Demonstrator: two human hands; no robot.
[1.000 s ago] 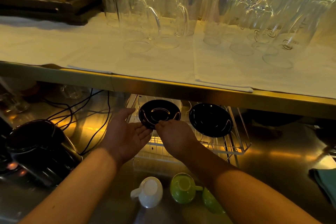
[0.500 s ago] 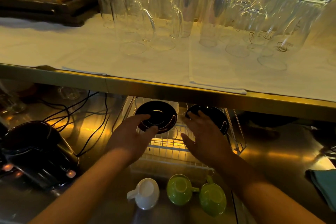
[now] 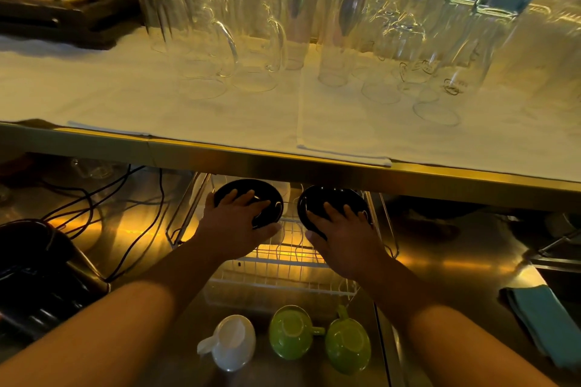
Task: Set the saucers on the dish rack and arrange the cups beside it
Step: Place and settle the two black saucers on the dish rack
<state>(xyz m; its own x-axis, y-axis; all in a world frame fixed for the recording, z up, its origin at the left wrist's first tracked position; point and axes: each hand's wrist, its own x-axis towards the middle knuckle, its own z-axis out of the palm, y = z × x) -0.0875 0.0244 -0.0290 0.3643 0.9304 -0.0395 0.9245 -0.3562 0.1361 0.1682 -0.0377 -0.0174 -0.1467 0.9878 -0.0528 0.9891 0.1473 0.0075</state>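
Two black saucers lean upright in the white wire dish rack (image 3: 283,267) under the shelf. My left hand (image 3: 235,223) lies over the left saucer (image 3: 267,195), fingers spread on its face and thumb at its lower rim. My right hand (image 3: 342,236) holds the right saucer (image 3: 327,195) the same way. In front of the rack, three cups stand upside down in a row on the steel counter: a white cup (image 3: 234,341), a green cup (image 3: 292,331) and a second green cup (image 3: 347,345).
A metal shelf edge (image 3: 314,166) overhangs the rack, carrying white cloths and several tall glasses (image 3: 204,34). A black kettle (image 3: 37,261) and black cables (image 3: 141,229) sit to the left. A teal cloth (image 3: 544,317) lies at the right.
My right hand left the left saucer and moved onto the right saucer. My left hand moved up onto the left saucer. The second green cup has come fully into view.
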